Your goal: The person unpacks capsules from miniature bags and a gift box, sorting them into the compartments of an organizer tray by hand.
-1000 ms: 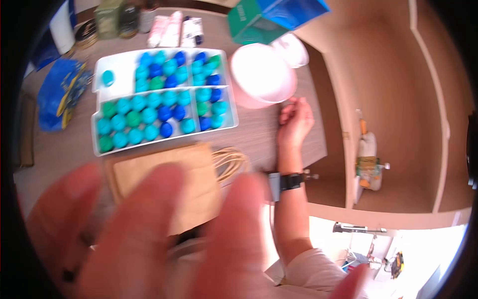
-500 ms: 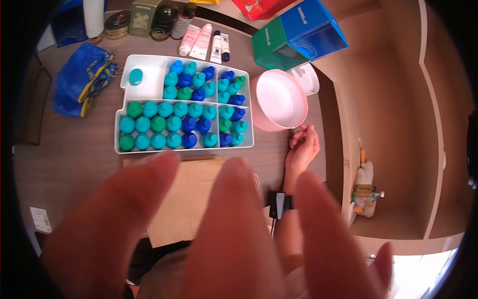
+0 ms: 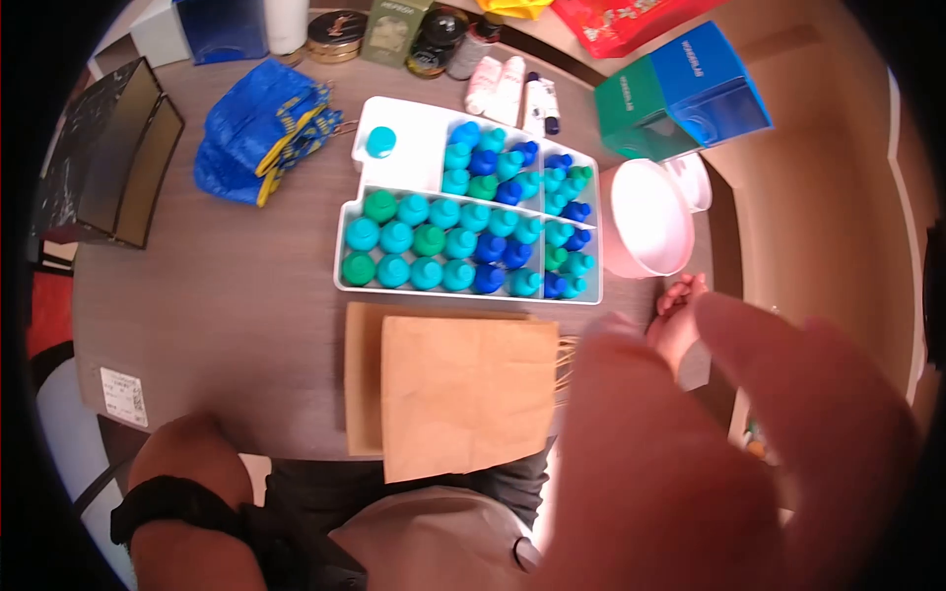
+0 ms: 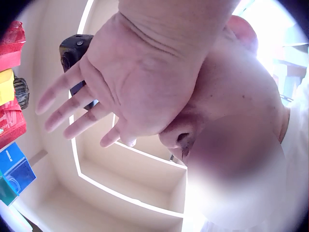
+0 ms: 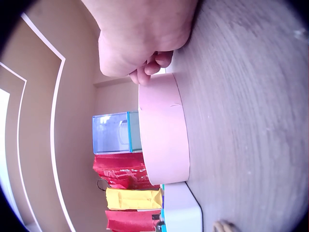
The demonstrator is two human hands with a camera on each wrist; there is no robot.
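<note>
My left hand (image 3: 680, 443) is raised close before the head camera, large and blurred. In the left wrist view that hand (image 4: 130, 82) has straight, spread fingers beside the face and a black camera (image 4: 75, 50), with nothing in its grasp. My right hand (image 3: 675, 320) rests at the desk's right side, fingers loosely curled and holding nothing, just below a pink round tub (image 3: 650, 222). Left of the tub lies a white divided tray (image 3: 414, 163) with rows of small blue, teal and green bottles (image 3: 460, 244). One teal piece (image 3: 381, 142) sits alone in its upper-left compartment.
Brown paper bags (image 3: 468, 394) with cord handles lie at the desk's front edge. A blue pouch (image 3: 236, 138), a dark open box (image 3: 108, 153), tubes (image 3: 507, 89), jars (image 3: 437, 41) and a green-blue box (image 3: 680, 94) stand around the tray. Shelving borders the right.
The head view has turned, so the tray and desk items sit farther right in it. The raised left fingers have shifted to the right side of the picture. My right hand stays by the tub.
</note>
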